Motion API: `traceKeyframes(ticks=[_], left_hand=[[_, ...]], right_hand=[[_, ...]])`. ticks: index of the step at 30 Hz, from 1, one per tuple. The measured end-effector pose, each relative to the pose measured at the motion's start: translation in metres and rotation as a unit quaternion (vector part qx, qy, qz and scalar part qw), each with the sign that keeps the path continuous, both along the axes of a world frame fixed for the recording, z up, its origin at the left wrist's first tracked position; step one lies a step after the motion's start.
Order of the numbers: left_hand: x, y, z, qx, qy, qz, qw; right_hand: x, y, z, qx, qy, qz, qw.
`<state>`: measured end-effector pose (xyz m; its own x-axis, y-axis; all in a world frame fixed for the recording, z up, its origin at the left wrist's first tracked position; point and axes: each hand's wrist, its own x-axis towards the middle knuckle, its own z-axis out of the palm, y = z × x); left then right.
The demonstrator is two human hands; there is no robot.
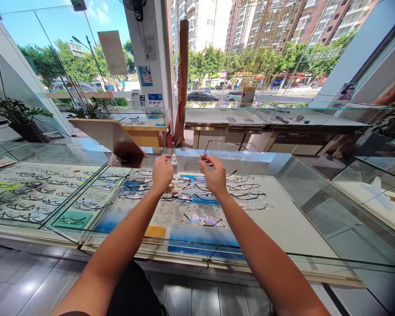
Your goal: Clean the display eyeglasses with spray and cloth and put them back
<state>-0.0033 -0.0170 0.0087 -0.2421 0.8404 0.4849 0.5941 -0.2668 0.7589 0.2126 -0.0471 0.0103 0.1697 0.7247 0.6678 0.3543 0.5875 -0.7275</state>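
My right hand (pixel 213 173) is closed in a pinch on a pair of eyeglasses (pixel 228 141), held up above the glass counter. A thin dark reddish temple arm arches out to the right; my fingers cover part of the frame. My left hand (pixel 163 172) has its fingers curled against the left side of a small white bottle (pixel 174 164). The bottle is upright with a white cap and a label. Under the glass top, between my forearms, lies a pair of thin-framed glasses (pixel 203 220) with tinted reflections. Rows of other glasses (pixel 232 194) lie beyond it.
A brown-backed tilted stand (pixel 110 138) is on the counter at left. Another display case (pixel 36 193) with several glasses adjoins on the left. Glass panels (pixel 342 219) rise at right. A wooden post (pixel 183 79) and further showcases (pixel 230 117) stand by the window.
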Motion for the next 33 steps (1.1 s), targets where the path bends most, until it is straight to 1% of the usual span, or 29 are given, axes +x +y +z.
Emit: traceKeyframes(ticks=[2,5,7,11,14,15,17,19,21,23,25,27,30,33], left_hand=[[0.001,0.002,-0.004,-0.015,0.037,-0.006,0.999],[0.002,0.006,-0.011,0.003,0.077,-0.043,0.996],[0.002,0.010,-0.017,0.007,0.091,-0.058,0.994],[-0.001,0.018,-0.025,-0.017,0.114,-0.072,0.991],[-0.003,0.019,-0.023,-0.034,0.148,-0.071,0.986],[-0.004,0.018,-0.019,-0.026,0.153,-0.067,0.986],[-0.005,0.014,-0.010,0.030,0.137,-0.055,0.989],[-0.007,0.009,0.002,0.118,0.087,-0.042,0.988],[-0.008,0.002,0.015,0.198,0.016,-0.043,0.979],[-0.009,-0.004,0.024,0.235,-0.064,-0.067,0.968],[-0.008,-0.008,0.031,0.213,-0.150,-0.116,0.958],[-0.007,-0.010,0.035,0.154,-0.244,-0.181,0.940],[-0.005,-0.010,0.039,0.060,-0.367,-0.265,0.890],[-0.006,-0.012,0.043,-0.024,-0.432,-0.317,0.844]], right_hand=[[0.000,0.000,0.000,-0.003,-0.001,-0.002,1.000],[0.000,-0.001,0.001,-0.010,-0.003,-0.005,1.000],[0.000,-0.001,0.001,-0.012,-0.005,-0.008,1.000],[-0.001,0.000,0.000,-0.015,-0.009,-0.009,1.000],[-0.001,0.000,0.000,-0.020,-0.008,-0.010,1.000],[-0.001,0.001,0.000,-0.019,-0.007,-0.011,1.000],[0.001,0.003,0.000,-0.012,-0.002,-0.017,1.000],[0.004,0.005,0.001,-0.006,0.009,-0.025,1.000],[0.006,0.007,0.002,-0.009,0.024,-0.031,0.999],[0.008,0.008,0.002,-0.015,0.033,-0.033,0.999],[0.008,0.008,0.003,-0.020,0.038,-0.034,0.999],[0.008,0.007,0.003,-0.022,0.040,-0.032,0.998],[0.008,0.005,0.004,-0.028,0.044,-0.023,0.998],[0.008,0.004,0.005,-0.032,0.049,-0.018,0.998]])
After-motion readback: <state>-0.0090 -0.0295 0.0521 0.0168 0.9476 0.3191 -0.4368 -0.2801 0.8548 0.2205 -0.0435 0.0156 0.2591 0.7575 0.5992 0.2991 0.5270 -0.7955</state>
